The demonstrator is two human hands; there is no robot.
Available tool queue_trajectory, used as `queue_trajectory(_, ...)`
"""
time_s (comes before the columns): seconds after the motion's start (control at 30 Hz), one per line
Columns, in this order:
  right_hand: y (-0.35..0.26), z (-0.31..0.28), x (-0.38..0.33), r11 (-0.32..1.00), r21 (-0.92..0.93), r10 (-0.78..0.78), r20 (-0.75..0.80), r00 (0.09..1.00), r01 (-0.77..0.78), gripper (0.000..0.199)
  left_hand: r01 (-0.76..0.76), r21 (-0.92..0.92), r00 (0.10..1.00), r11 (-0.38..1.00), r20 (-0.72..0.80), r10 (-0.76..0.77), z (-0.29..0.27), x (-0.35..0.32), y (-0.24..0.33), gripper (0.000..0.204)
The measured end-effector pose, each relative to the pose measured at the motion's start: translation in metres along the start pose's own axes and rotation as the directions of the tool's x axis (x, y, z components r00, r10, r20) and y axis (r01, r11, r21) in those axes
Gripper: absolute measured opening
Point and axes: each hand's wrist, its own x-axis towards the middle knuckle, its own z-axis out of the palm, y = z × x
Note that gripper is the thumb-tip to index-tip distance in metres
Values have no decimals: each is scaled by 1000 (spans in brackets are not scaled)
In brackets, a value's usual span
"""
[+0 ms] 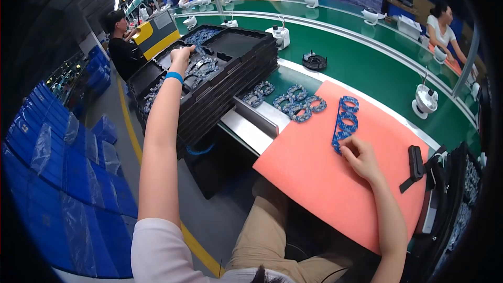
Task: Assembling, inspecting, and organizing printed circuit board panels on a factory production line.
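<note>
My right hand has its thumb and fingers pinched at the near end of a blue circuit board panel made of joined rings, lying on the pink-orange mat. Out to the far left, my left hand reaches over the top black tray, its fingers closed among ring-shaped circuit boards; what they hold is too small to make out. A blue band circles my left wrist. Several loose ring-shaped boards sit between the tray stack and the mat.
Black trays are stacked at the left. A metal channel lies beside them. A round black part and white camera-like units stand on the green conveyor. A black device rests on the mat's right. Blue bins line the aisle; people work nearby.
</note>
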Motion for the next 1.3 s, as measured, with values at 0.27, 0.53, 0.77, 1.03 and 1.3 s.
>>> queue_trajectory(0.27, 2, 2, 1, 971, 191, 141, 27, 990, -144, 8, -136, 303, 976, 943, -124, 180, 19, 68, -38, 36)
queue_trajectory(0.53, -2, 4, 3, 967, 194, 163, 15, 986, -163, 7, -205, 30, 972, 978, 122, 200, -6, 81, -2, 53)
queue_trajectory(0.77, -3, 1, 2, 987, 92, 131, 5, 991, -131, 6, 76, -8, 761, 997, 647, -53, 5, -25, 38, 30)
queue_trajectory(1.03, -5, 1, 0, 988, 100, 116, 12, 993, -116, 6, -118, 51, 772, 992, 633, 59, 16, -68, 18, 27)
queue_trajectory(1.3, -5, -2, 1, 994, 44, 98, 24, 995, -99, 7, -731, 309, 652, 608, 580, 488, 19, -71, 6, 27)
